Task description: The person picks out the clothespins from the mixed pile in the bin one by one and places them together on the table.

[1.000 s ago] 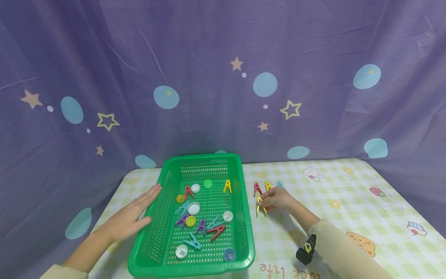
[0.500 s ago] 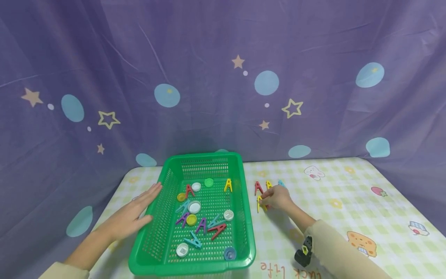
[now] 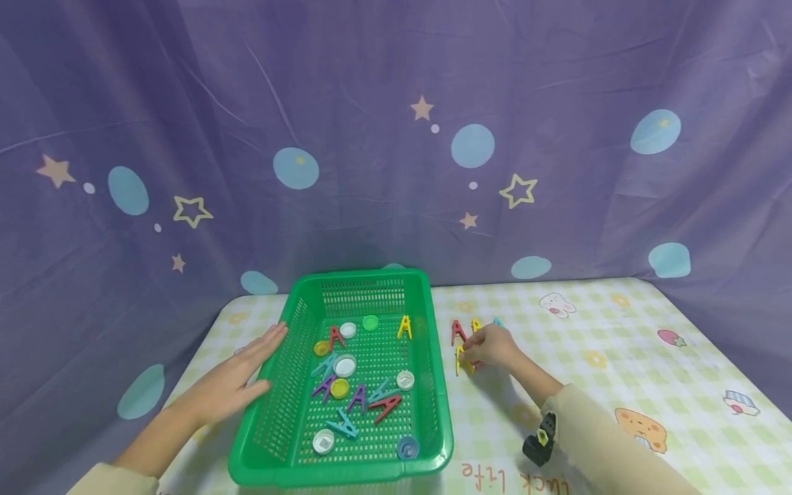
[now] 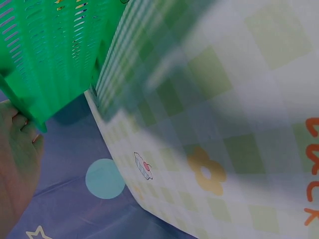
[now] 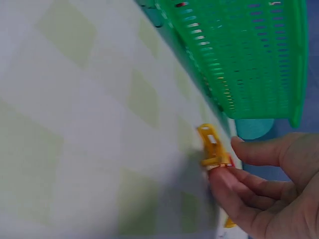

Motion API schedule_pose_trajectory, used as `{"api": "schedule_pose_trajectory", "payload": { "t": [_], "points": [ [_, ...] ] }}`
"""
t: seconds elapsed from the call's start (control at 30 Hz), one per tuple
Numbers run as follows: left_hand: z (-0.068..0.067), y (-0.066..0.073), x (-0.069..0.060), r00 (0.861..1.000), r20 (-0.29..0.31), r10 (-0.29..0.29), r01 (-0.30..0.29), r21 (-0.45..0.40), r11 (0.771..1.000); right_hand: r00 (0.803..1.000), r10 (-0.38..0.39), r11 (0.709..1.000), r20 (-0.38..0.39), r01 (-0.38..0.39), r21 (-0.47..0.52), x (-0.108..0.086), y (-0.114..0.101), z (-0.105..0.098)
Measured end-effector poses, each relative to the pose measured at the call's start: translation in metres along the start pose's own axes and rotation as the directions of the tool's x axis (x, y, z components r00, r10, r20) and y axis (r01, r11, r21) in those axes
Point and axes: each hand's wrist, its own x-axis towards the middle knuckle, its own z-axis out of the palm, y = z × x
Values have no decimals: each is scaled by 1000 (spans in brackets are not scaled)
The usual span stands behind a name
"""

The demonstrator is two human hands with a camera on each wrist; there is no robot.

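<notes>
Overall, a purple curtain [image 3: 371, 137] backs the checkered bench [image 3: 594, 385]. A green basket [image 3: 340, 474] stands on it; the left hand [image 3: 232, 385], fingers straight, rests at the rim. The right hand [image 3: 491, 346], nearer, touches a yellow clothespin [image 3: 458, 360] just leftward at bench level, long axis roughly fore-and-aft; whether it pinches cannot be told.

basket [image 3: 340, 474]: green | tablecloth [image 3: 619, 385]: green-white check | backdrop [image 3: 371, 227]: purple, starred | clothespin [image 5: 213, 149]: yellow | sleeve [image 3: 612, 433]: cream
</notes>
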Motion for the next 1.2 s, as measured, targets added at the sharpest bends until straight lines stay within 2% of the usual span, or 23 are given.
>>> {"api": "schedule_pose_trajectory", "payload": {
  "t": [0.23,0.37,0.57,0.77,0.93,1.2],
  "points": [
    [0,-2,0,1000,9,-25,25,2,1000,996,-25,1000,86,25,0,0,-16,-18],
    [2,-3,0,1000,-5,-16,16,16,1000,992,-36,998,120,30,50,2,-29,-29],
    [3,-3,-1,1000,-26,-2,3,39,999,984,-112,992,140,104,65,6,-53,-48],
    [3,-2,-1,999,-30,23,-21,46,999,980,-132,991,148,127,45,6,-85,-61],
    [2,-2,0,1000,-27,16,-15,32,999,971,-169,986,172,166,33,6,-111,-61],
    [4,-6,1,1000,-28,7,-7,30,1000,931,-208,974,300,224,-21,10,-145,-44]
  ]
}}
